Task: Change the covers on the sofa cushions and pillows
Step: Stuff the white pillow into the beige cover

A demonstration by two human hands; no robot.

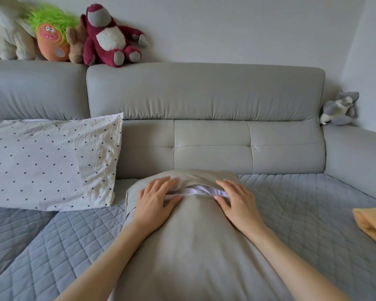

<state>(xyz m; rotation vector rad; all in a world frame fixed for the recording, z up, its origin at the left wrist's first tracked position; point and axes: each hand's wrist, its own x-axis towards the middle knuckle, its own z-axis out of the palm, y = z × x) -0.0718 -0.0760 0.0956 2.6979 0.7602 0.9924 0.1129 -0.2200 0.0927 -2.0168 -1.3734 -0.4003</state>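
On the sofa seat (302, 205), my left hand (155, 198) and right hand (234, 198) press flat, fingers spread, holding nothing, on the beige cover (193, 246); best tuck the white pillow (195, 190) in evenly.

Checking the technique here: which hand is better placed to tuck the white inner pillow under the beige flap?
Probably the left hand: its thumb already lies on the white inner pillow at the beige cover opening; the right hand rests flat at the opening's end.

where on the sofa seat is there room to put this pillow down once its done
Free: the quilted seat between the beige pillow and the yellow cloth, and the near-left seat below the dotted pillow. Crowded: far left, where the dotted pillow leans on the backrest.
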